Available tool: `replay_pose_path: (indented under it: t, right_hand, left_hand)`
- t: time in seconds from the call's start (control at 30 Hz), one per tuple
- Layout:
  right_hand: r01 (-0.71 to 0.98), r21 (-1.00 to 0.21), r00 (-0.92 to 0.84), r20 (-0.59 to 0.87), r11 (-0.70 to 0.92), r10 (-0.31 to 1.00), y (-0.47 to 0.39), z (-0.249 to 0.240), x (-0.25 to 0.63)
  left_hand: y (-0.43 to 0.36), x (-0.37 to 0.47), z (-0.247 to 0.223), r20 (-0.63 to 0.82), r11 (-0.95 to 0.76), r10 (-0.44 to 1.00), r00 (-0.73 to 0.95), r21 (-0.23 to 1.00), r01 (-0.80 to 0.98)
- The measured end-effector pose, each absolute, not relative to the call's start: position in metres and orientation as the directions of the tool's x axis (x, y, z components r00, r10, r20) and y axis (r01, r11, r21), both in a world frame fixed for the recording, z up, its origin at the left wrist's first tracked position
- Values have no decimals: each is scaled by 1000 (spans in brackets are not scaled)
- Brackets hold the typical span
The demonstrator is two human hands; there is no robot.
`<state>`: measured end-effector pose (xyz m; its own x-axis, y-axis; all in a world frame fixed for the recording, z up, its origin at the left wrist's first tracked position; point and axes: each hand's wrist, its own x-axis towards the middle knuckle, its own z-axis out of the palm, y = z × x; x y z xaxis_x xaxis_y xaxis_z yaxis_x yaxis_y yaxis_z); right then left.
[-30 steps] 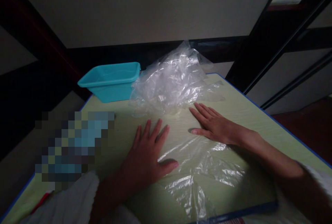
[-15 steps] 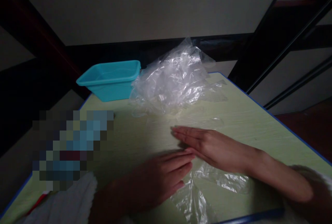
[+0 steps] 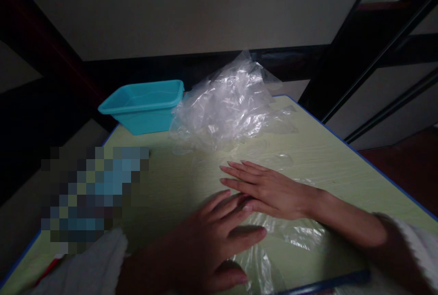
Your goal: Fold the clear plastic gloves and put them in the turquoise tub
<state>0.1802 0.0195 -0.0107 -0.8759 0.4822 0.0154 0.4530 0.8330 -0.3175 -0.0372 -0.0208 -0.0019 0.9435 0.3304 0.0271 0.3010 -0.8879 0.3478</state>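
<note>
Left hand (image 3: pixel 212 240) and right hand (image 3: pixel 275 192) (palms down) overlie – partly – clear plastic (image 3: pixel 303 235).

The one camera sits on the person's head and looks forward and down over the table (image 3: pixel 328 149) from its near side, close enough that the left hand (image 3: pixel 215 238) and right hand (image 3: pixel 272 192) loom large in the lower half. Farther off, the view takes in the turquoise tub (image 3: pixel 143 119) and the heap of clear plastic (image 3: pixel 227 108), and its top part reaches past the table's far edge to the wall panel (image 3: pixel 205 12) behind.
</note>
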Motion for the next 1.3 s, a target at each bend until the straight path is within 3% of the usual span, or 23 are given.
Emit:
replay_pose_path:
  t: [0.23, 0.33, 0.47, 0.63, 0.77, 0.83, 0.9, 0.93, 1.0, 1.1, 1.2, 1.3]
  right_hand:
    - [436, -335, -886, 2, 836, 463, 22, -7, 181]
    - [441, -338, -883, 0, 831, 469, 22, -7, 181]
    - [455, -343, -877, -11, 822, 481, 22, -7, 181]
    - [460, -319, -876, -7, 829, 483, 22, -7, 179]
    - [459, -320, -875, -4, 829, 484, 22, -6, 179]
    - [449, -323, -877, 20, 833, 480, 20, -2, 180]
    - [432, -317, -874, 82, 844, 478, 18, 5, 180]
    - [423, -312, -870, 123, 851, 477, 15, 9, 180]
    - [380, -300, -876, 188, 875, 445, 9, 18, 178]
    - [204, -300, -950, 170, 932, 263, -6, 23, 171]
    - [96, -305, -984, 118, 948, 137, -27, 12, 169]
    - [122, -325, -965, 183, 938, 189, -48, -10, 174]
  left_hand:
    - [-26, -28, 4, 130, -907, 188, 973, 403, 122]
    - [-27, -27, 6, 40, -884, 169, 985, 448, 134]
    - [-26, -25, 10, -43, -903, 145, 988, 403, 150]
    - [-28, -24, 10, 46, -928, 164, 985, 346, 138]
    - [-29, -33, 8, 108, -908, 152, 983, 408, 96]
    - [-26, -41, 9, 207, -855, 257, 944, 505, 122]
    - [-20, -50, 11, 303, -720, 514, 803, 661, 211]
    - [-15, -54, 12, 270, -609, 642, 718, 748, 263]
    - [-5, -59, 14, 112, -357, 766, 633, 893, 274]
    - [6, -62, 13, -166, -85, 723, 670, 942, 324]
    - [8, -62, 9, -286, -5, 639, 714, 927, 376]
    - [7, -61, 6, -303, 3, 632, 713, 921, 389]
